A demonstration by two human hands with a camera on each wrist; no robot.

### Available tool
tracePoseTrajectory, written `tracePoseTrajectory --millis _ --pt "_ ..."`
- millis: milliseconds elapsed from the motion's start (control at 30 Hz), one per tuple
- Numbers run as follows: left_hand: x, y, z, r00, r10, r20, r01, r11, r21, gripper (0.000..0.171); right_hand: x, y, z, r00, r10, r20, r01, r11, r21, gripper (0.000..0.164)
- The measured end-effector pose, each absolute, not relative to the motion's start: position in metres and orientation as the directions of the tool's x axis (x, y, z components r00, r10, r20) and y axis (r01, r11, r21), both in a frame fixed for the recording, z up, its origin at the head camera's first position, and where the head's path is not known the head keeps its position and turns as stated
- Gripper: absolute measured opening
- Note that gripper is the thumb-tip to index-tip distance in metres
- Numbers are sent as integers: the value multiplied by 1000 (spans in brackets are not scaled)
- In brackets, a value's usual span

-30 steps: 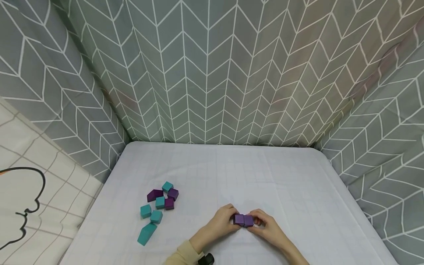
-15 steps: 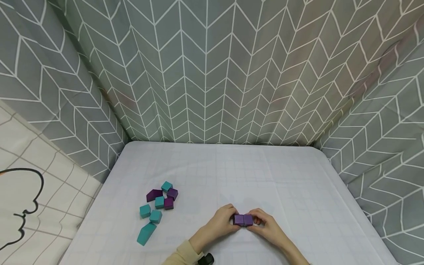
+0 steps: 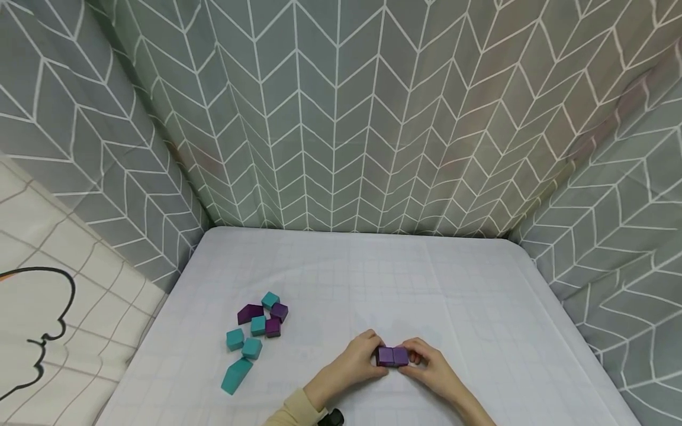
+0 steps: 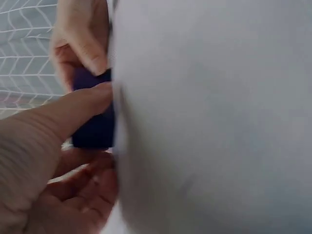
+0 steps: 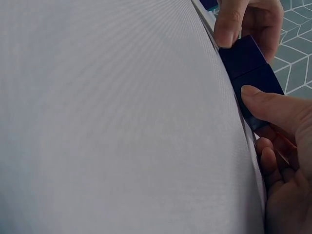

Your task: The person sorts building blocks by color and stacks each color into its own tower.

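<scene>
Two purple blocks sit side by side, touching, on the white table near its front. My left hand (image 3: 358, 358) pinches the left purple block (image 3: 385, 356) between thumb and fingers. The right purple block (image 3: 401, 356) is pinched the same way by my right hand (image 3: 433, 368). In the right wrist view the seam between the left block (image 5: 243, 56) and the right block (image 5: 258, 83) shows as a thin line. From the left wrist the pair looks like one dark blue-purple shape (image 4: 95, 129), partly covered by the thumb.
Left of the hands lies a loose group of teal and purple blocks, among them a pointed teal block (image 3: 236, 376), a pointed purple block (image 3: 250, 313) and a teal cube (image 3: 235, 339). Patterned grey curtains (image 3: 341, 118) border the white table (image 3: 346, 272) behind and at the sides.
The two purple blocks line up a little more evenly than one second ago. Both hands keep their hold in nearly the same place; the head view shifts slightly.
</scene>
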State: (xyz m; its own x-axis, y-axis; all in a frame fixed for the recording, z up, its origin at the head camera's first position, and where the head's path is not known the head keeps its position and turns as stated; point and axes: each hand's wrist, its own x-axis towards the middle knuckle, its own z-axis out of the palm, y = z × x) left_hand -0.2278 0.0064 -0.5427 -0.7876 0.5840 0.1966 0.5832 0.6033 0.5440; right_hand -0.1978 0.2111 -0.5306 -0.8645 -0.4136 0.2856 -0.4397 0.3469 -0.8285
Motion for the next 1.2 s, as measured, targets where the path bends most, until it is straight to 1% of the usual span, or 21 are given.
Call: tracePoseTrajectory --millis 133,233,367,533,667,833,933,1200 --pt "-226 -2 -530 -787 605 118 579 658 481 54 -194 210 -528 -877 -388 282 -427 364 -828 32" --pt "-224 -12 -512 -781 617 97 591 679 436 60 -193 210 -530 -881 -379 283 -425 369 -827 33" --pt "-225 -31 -487 -780 611 134 606 687 400 63 -194 210 -531 -892 -374 255 -397 378 -836 33" --pt "-234 -63 -466 -813 550 192 576 708 409 60 -195 210 -529 -894 -383 233 -382 380 -842 33" --pt "-246 -97 -466 -868 444 224 497 761 416 55 -196 209 -529 -887 -391 244 -396 374 -839 33" --pt "-252 -133 -474 -924 311 222 380 801 462 54 -197 210 -531 -886 -389 252 -400 368 -839 33" --pt "-252 -147 -478 -940 264 215 337 813 475 53 -198 212 -534 -885 -387 257 -404 366 -838 33" --pt "-257 -169 -496 -962 207 179 266 861 434 48 -198 210 -529 -893 -377 247 -390 372 -842 33"
